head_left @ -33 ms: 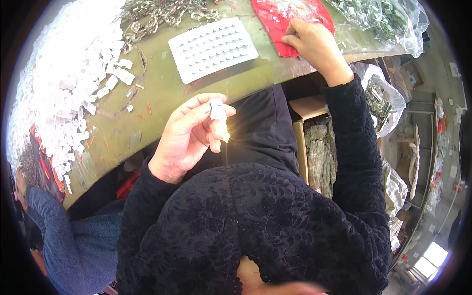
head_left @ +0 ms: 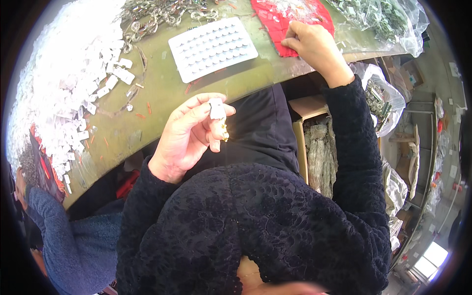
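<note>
Between the thumb and fingers of my left hand (head_left: 184, 130), a small white plastic case (head_left: 216, 108) is pinched above my lap. A short gold-coloured glinting strand (head_left: 224, 132) hangs beneath it. My right hand (head_left: 314, 46) rests at the near edge of a red cloth (head_left: 275, 24), thumb and fingertips pressed together; what they hold, if anything, is too small to make out. Small clear pieces (head_left: 297, 9) lie scattered on the cloth. A white tray (head_left: 184, 73) with rows of small round button cells stands on the table between my hands.
A big heap of small white plastic cases (head_left: 64, 69) covers the table's left side. Behind the tray lie tangled wire bundles (head_left: 162, 12). Clear bags of green pieces (head_left: 378, 19) stand far right. An open carton (head_left: 319, 152) holds wire hanks. A co-worker's blue sleeve (head_left: 73, 241) shows lower left.
The bright yellow flare at the strand under the white case has faded to small glints. Both hands stay nearly where they were.
</note>
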The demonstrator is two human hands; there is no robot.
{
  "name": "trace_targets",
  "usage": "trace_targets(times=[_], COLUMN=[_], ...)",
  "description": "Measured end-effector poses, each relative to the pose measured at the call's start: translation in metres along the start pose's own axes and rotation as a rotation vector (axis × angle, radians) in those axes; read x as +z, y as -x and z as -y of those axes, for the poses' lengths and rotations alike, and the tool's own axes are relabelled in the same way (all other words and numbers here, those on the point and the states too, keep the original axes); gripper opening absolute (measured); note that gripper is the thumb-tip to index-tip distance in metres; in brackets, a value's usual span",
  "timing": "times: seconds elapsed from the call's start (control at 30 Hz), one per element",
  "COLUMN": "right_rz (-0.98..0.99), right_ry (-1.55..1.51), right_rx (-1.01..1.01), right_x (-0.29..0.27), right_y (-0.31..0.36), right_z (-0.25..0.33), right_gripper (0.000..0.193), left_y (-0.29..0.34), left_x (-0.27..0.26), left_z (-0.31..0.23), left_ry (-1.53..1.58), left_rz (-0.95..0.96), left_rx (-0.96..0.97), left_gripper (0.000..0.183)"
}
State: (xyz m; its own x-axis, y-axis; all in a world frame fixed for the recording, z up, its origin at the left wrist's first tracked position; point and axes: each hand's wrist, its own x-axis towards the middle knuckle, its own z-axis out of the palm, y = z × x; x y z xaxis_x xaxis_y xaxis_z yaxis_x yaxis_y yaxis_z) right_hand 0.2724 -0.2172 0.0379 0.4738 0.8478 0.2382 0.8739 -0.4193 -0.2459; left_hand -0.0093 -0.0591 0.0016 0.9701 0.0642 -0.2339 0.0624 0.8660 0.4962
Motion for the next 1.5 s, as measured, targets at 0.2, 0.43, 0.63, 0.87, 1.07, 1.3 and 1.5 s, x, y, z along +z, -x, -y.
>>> trace_targets(times=[0.2,0.43,0.63,0.87,1.07,1.3,1.5], right_rz=[-0.024,0.092,0.096,-0.071,0.074,0.171,0.079], right_ry=[-0.408,-1.313,-1.344,-1.110,-1.112,-1.216,-0.887], right_rx=[0.148,0.257,0.140,0.089,0.145,0.207,0.033], right_x=[-0.017,-0.006,0.017,0.022,0.016,0.004,0.002], right_y=[0.013,0.047,0.062,0.067,0.070,0.068,0.067], right_z=[0.002,0.079,0.141,0.149,0.155,0.156,0.156], right_gripper=[0.010,0.012,0.006,0.006,0.007,0.014,0.013], left_y=[0.002,0.005,0.012,0.020,0.023,0.025,0.026], left_x=[0.008,0.011,0.013,0.017,0.014,0.011,0.015], left_z=[0.001,0.002,0.006,0.006,0.009,0.003,0.005], left_ry=[-0.060,-0.120,-0.128,-0.099,-0.158,-0.096,-0.158], left_rz=[-0.063,-0.078,0.009,0.001,-0.011,0.043,0.017], left_rx=[0.028,0.063,0.078,0.089,0.109,0.127,0.141], left_gripper=[0.031,0.030,0.033,0.025,0.029,0.022,0.026])
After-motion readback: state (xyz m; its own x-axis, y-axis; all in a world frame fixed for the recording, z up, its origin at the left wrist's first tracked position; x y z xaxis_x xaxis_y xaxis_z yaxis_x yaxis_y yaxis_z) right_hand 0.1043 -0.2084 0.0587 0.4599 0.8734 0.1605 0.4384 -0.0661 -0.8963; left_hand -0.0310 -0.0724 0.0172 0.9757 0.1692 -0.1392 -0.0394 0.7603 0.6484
